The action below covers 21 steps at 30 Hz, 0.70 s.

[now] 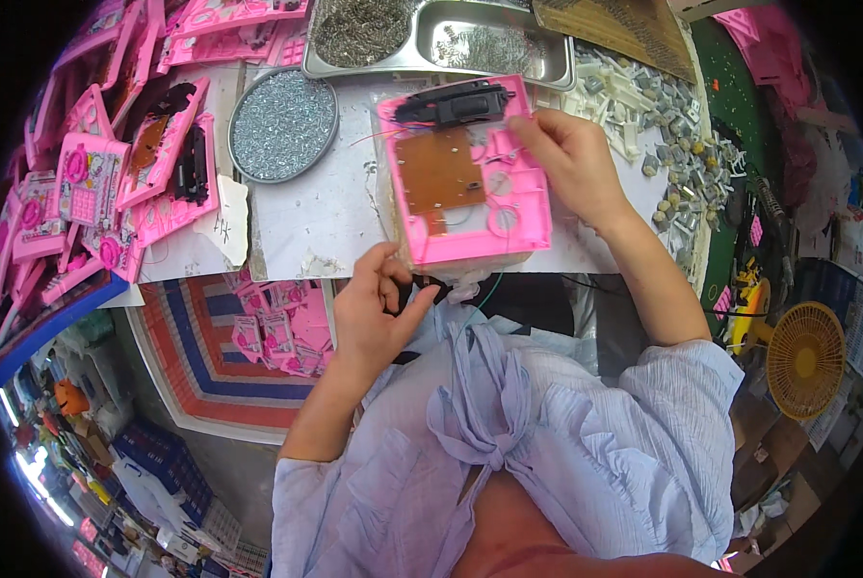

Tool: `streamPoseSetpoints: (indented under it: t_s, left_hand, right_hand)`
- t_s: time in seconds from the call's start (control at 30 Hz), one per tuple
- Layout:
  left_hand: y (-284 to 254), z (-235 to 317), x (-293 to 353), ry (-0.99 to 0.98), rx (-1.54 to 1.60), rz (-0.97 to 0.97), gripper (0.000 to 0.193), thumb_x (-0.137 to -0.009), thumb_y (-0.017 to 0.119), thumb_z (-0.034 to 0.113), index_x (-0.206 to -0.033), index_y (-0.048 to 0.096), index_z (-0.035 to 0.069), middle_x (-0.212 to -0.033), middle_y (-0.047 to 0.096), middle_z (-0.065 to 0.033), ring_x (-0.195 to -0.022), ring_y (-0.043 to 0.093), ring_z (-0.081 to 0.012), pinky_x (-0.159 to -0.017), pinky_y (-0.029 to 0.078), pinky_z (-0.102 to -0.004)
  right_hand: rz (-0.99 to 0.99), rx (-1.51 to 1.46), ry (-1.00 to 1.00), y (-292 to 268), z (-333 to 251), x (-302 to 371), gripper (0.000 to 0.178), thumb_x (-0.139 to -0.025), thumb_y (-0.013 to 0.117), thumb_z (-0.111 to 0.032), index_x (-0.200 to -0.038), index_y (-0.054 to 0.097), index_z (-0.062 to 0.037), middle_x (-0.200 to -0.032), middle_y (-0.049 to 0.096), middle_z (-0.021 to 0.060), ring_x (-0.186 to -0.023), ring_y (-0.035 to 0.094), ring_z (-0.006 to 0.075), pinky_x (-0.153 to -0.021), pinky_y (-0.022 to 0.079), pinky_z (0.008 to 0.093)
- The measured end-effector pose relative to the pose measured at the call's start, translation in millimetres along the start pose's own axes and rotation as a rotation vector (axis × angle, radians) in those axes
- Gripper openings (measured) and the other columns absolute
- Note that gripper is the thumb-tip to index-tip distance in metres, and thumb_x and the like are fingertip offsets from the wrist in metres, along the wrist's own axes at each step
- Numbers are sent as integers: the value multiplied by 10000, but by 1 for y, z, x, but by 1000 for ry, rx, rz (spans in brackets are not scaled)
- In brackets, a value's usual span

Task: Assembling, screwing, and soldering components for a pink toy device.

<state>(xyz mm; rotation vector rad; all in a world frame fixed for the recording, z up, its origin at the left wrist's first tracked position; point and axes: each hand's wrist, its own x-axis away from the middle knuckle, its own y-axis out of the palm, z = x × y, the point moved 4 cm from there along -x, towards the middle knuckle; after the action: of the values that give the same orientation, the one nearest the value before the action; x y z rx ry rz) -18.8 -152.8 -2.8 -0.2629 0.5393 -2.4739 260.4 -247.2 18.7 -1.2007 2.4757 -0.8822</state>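
Note:
A pink plastic toy casing (537,217) lies with its inside facing up on a plastic-wrapped block at the table's front edge. Inside it sit a brown circuit board (439,171), a black plastic part (453,103) along the far end, and thin wires. My right hand (576,164) grips the casing's right edge near its far corner, thumb on top and the other fingers partly hidden. My left hand (379,306) is off the casing's near left corner, thumb and fingers apart, with nothing seen in it.
A round tray of small screws (285,125) stands left of the casing. Metal trays (494,43) with springs are behind it. White plastic parts and small metal-and-white pieces (687,164) pile up at right. Pink casings (94,183) heap at left; more fill a striped bag (196,352) below.

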Motion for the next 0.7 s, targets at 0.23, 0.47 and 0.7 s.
streamPoseSetpoints:
  t_s: [0.23, 0.47, 0.7]
  left_hand:
    - [-1, 16, -8, 494, -360, -232, 472, -770, 750, 54, -1235, 679, 96, -887, 661, -54, -708, 649, -233, -603, 530, -351]
    - [-7, 11, -19, 712, -474, -345, 411, -766, 675, 80, -1173, 716, 115, -863, 636, -33, -728, 645, -206, -583, 515, -345]
    - [-18, 5, -30, 836, -454, -297, 337, -750, 681, 111, -1081, 737, 75, -795, 598, -30, -674, 605, -200, -536, 458, -355]
  right_hand:
    - [5, 346, -57, 1, 4, 0, 433, -895, 728, -425, -722, 659, -35, -589, 614, 136, -559, 632, 341, -548, 474, 433]
    - [48, 99, 64, -25, 20, 14, 336, -919, 744, -345, -844, 694, -22, -590, 540, 15, -563, 453, 87, -524, 362, 298]
    - [139, -217, 0, -6, 32, -12, 170, -935, 716, -144, -1054, 699, -23, -764, 638, -19, -655, 536, 52, -567, 418, 251]
